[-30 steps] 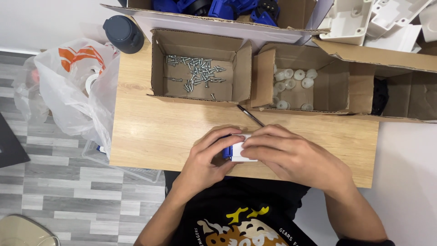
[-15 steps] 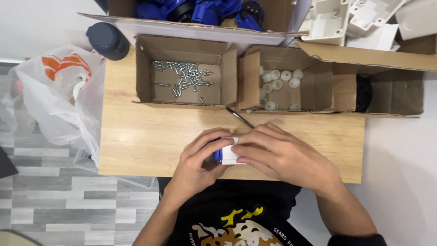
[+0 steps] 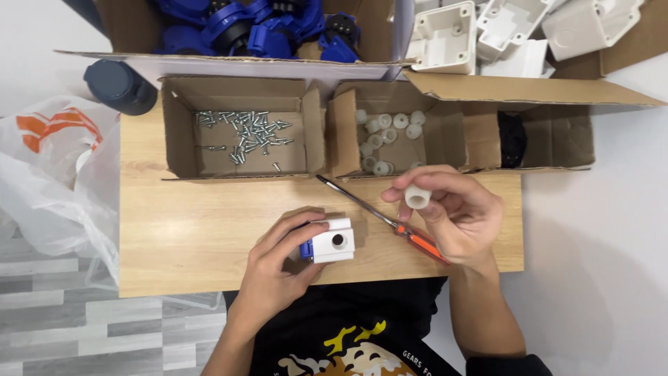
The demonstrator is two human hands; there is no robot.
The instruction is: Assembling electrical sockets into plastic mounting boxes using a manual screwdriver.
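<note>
My left hand grips a small white box with a round hole in its side and a blue part behind it, resting on the wooden board. My right hand is raised to the right of it and pinches a small white cylindrical plug between thumb and fingers. A screwdriver with an orange handle lies on the board, its handle under my right hand and its tip pointing up-left.
An open cardboard box of screws and one of white plugs sit at the board's far edge. Behind are boxes of blue parts and white housings. A dark bottle and plastic bag lie left.
My right hand has come off the white box and moved right and up, now holding a white plug. The left hand stays on the box. The screwdriver is now uncovered.
</note>
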